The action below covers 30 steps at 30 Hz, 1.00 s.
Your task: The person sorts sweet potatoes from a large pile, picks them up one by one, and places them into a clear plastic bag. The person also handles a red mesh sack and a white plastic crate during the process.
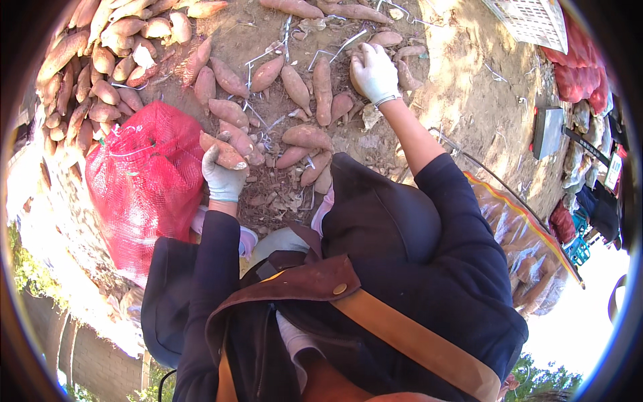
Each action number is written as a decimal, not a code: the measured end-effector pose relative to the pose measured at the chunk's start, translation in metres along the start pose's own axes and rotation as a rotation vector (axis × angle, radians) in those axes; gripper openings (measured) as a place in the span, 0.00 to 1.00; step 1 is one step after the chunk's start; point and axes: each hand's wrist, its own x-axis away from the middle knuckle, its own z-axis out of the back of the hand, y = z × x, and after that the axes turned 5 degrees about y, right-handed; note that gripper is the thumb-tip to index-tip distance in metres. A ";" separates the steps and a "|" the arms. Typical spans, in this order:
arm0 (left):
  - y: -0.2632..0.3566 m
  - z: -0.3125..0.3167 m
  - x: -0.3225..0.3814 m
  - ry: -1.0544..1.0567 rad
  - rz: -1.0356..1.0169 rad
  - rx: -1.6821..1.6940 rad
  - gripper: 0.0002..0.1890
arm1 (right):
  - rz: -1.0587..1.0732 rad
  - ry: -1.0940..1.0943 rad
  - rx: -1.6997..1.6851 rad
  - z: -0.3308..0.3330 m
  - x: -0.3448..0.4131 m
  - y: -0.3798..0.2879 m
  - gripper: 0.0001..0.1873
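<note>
My left hand [223, 176], in a pale work glove, is closed around a sweet potato [224, 151] whose end is pale and broken. Just left of it stands a red mesh sack [145, 186], bulging and tied at its neck with white string. Out ahead to the right, my right hand [376, 73], gloved too, has its fingers over a sweet potato [355, 76] on the soil; the hand covers most of it, so I cannot tell how firmly it is held. Several loose sweet potatoes [296, 89] lie between my hands on the bare ground.
A large heap of sweet potatoes [105, 60] rises at the far left. White plastic strapping [286, 37] is strewn over the dirt. At the right are a white crate [532, 22], red mesh sacks [577, 80], a grey box-shaped object [548, 132] and a clear filled bag [522, 246].
</note>
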 end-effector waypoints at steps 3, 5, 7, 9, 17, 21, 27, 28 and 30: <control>-0.002 -0.005 0.000 -0.020 0.014 -0.020 0.27 | 0.112 -0.573 0.367 -0.003 0.030 -0.042 0.30; -0.005 -0.009 0.001 0.003 0.032 -0.001 0.28 | 0.089 -0.654 0.322 -0.008 0.042 -0.049 0.38; -0.008 -0.012 0.002 -0.027 0.015 -0.008 0.29 | -0.047 -0.506 0.197 -0.012 0.044 -0.037 0.34; -0.008 -0.015 0.003 -0.069 0.029 -0.054 0.29 | -0.503 -0.748 -0.417 -0.011 0.033 -0.014 0.28; -0.010 -0.049 -0.001 -0.056 0.029 -0.102 0.34 | -0.874 -0.823 -1.693 0.032 0.043 -0.031 0.14; -0.012 -0.068 -0.005 -0.176 0.026 -0.058 0.39 | -0.760 -0.940 -1.560 0.039 0.026 -0.053 0.21; -0.011 -0.078 -0.009 -0.175 0.041 -0.105 0.46 | -0.196 -0.480 -0.696 0.028 0.026 -0.059 0.36; -0.011 -0.077 -0.009 -0.177 0.045 -0.104 0.46 | -0.153 -0.438 -0.655 0.025 0.024 -0.059 0.37; -0.010 -0.074 -0.009 -0.178 0.034 -0.110 0.46 | -0.126 -0.465 -0.653 0.020 0.016 -0.056 0.37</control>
